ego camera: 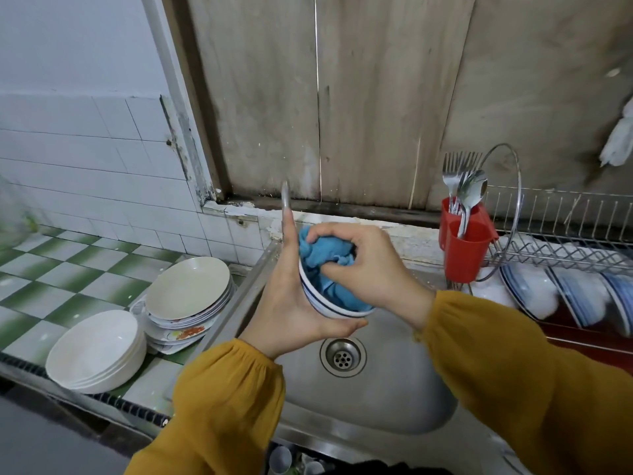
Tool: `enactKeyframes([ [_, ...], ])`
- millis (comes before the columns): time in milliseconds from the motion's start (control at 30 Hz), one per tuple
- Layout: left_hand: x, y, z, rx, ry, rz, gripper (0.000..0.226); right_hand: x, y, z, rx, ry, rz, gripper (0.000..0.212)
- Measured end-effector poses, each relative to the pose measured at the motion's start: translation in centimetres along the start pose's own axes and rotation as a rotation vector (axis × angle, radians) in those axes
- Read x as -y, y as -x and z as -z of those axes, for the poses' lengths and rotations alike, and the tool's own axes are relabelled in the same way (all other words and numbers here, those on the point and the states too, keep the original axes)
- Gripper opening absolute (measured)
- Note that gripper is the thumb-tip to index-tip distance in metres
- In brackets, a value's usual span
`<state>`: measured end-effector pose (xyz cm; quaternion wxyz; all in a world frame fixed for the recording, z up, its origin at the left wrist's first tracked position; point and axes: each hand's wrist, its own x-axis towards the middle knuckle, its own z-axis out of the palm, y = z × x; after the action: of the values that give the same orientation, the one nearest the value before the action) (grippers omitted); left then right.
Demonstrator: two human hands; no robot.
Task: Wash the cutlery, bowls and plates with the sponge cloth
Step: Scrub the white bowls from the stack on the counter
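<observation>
Clutching a blue sponge cloth, the right hand is pressing into a right-tilted blue-rimmed white bowl the left hand is cupping.

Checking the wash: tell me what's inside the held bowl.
The blue sponge cloth, bunched, gripped by the right hand. The inner bottom of the bowl is covered, unseen.

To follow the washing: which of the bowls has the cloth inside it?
The small blue-ringed bowl held in the left hand over the sink; the right hand grips the blue cloth in it. The stacked white bowls hold none.
</observation>
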<state>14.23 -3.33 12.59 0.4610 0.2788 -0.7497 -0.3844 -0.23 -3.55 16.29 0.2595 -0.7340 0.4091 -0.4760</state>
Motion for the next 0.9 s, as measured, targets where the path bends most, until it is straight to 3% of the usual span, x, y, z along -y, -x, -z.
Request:
enactKeyframes([
  [100,0.6,0.0,1.5,0.009,-0.043,-0.034,0.152,0.7,0.7,0.7,0.3,-0.101,-0.013,0.045],
  [233,-0.2,0.2,2.1,0.033,-0.138,-0.052,0.15,0.5,-0.2,3.6,0.687,0.195,0.112,0.041],
  [300,-0.4,0.2,1.9,0.029,-0.127,-0.044,0.149,0.1,-0.8,3.6,0.656,0.524,0.366,0.041],
  [367,-0.6,0.1,1.5,0.026,-0.139,-0.06,0.149,-0.6,-0.9,2.9,0.429,0.795,0.623,0.038],
  [400,-0.6,0.0,1.4,0.028,-0.151,-0.071,0.149,-0.8,-0.7,2.5,0.312,0.805,0.665,0.037],
  [433,-0.6,-0.2,1.3,0.027,-0.163,-0.076,0.149,-0.9,-0.3,1.9,0.241,0.74,0.641,0.038],
  [500,-0.4,-0.3,1.5,0.011,-0.159,-0.073,0.149,-0.1,-0.2,1.5,0.281,0.43,0.403,0.043],
  [567,-0.3,-0.1,1.9,0.003,-0.178,-0.088,0.151,0.6,-0.4,2.2,0.493,0.154,0.108,0.043],
  [633,-0.2,0.0,1.9,0.025,-0.212,-0.104,0.151,0.5,-0.6,3.5,0.684,0.134,0.05,0.043],
  [700,-0.2,-0.1,1.5,0.028,-0.215,-0.08,0.151,0.1,-1.0,4.1,0.75,0.367,0.195,0.04],
  [800,0.3,-0.2,1.0,0.009,-0.165,-0.046,0.15,-1.2,-1.6,3.4,0.557,0.861,0.687,0.029],
  [867,0.4,-0.3,0.7,0.038,-0.173,-0.059,0.153,-1.9,-1.7,3.0,0.424,0.973,0.891,0.018],
  [900,0.5,-0.3,0.6,0.046,-0.19,-0.065,0.153,-1.9,-1.6,2.8,0.445,0.967,0.891,0.017],
])
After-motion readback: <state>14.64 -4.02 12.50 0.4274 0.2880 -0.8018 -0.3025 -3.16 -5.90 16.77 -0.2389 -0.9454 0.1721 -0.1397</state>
